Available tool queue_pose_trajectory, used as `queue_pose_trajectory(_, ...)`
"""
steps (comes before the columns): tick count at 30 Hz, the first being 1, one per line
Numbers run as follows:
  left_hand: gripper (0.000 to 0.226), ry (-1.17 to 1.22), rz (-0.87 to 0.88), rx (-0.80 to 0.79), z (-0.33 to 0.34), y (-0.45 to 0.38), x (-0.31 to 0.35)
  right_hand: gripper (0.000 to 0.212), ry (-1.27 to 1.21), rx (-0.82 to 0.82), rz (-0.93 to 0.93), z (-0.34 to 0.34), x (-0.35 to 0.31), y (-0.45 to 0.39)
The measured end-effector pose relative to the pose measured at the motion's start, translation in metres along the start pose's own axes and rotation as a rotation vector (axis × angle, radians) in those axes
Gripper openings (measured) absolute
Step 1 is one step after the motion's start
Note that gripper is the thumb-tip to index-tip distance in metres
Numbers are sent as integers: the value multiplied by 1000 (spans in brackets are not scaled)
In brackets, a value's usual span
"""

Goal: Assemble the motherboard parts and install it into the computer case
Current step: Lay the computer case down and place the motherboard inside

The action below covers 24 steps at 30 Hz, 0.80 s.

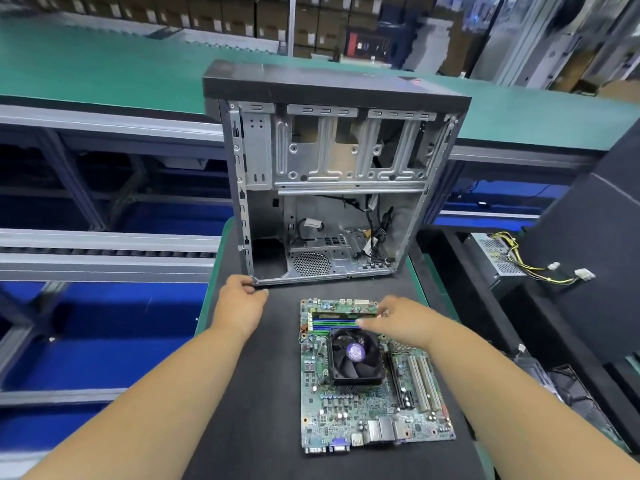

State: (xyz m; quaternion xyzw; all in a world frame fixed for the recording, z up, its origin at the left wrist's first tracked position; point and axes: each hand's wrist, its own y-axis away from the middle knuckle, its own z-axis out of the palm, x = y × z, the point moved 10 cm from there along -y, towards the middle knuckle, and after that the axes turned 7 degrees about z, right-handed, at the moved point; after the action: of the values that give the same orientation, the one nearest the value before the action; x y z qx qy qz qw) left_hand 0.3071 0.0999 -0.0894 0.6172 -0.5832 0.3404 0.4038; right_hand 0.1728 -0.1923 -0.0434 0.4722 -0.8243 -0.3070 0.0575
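Note:
A green motherboard lies flat on the black mat, with a black CPU fan mounted near its middle. A RAM stick stands in a slot along the board's far edge. My right hand pinches the stick's right end, thumb lying over the neighbouring blue and green slots. Just beyond the board an open grey computer case stands upright, with loose cables in its lower part. My left hand grips the case's near lower-left corner.
A power supply with yellow and black cables sits to the right, below a dark panel. A green conveyor surface runs behind the case. Metal rails and blue bins lie to the left, below the mat's edge.

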Motion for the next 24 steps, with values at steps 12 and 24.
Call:
queue_pose_trajectory(12, 22, -29, 114, -361, 78, 11, 21, 103, 97, -28, 305, 50, -30, 15)
queue_pose_trajectory(24, 23, 53, 77, -287, 36, 4, 17, 120, -50, 168, 230, -3, -39, 63)
